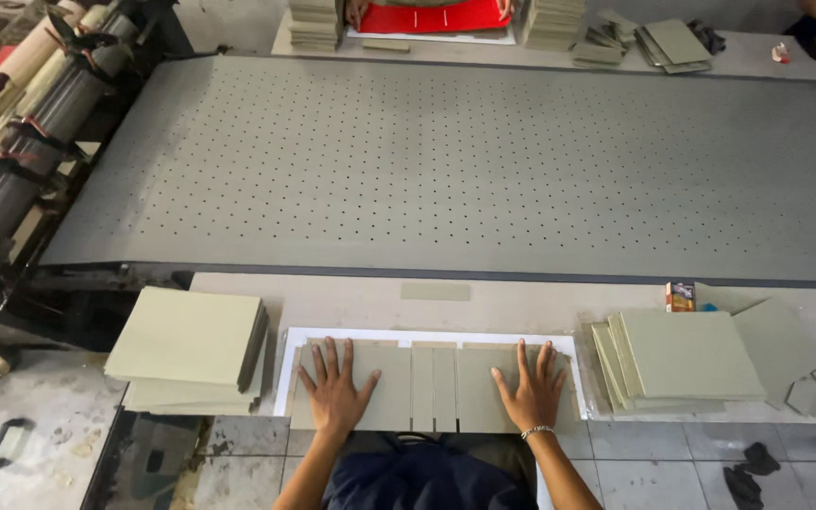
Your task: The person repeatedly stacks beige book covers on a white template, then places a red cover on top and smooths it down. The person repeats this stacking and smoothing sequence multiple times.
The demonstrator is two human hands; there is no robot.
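Now left hand [335, 392] and right hand [532, 389] press flat on grey boards [434, 387].

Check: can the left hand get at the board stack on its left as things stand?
Probably yes. The left hand lies flat on the boards; the stack sits just beside it, top bare, nothing between.

- The grey-green boards [432, 385] under both flat hands look like matt, uncoated cardboard with cleanly cut edges.
- The sheet [427, 336] beneath those boards is smooth white paper or card.
- The stacks left [186, 340] and right [682, 357] of the white sheet are the same dull, fibrous-looking cardboard.
- Beyond the white sheet, the perforated conveyor [465, 161] is matt grey, felt-like, dotted with small holes.
- The right hand [531, 392] wears a shiny metal bracelet [537, 432].
- Below the sheet, the floor tiles [654, 463] are pale, worn and faintly glossy.
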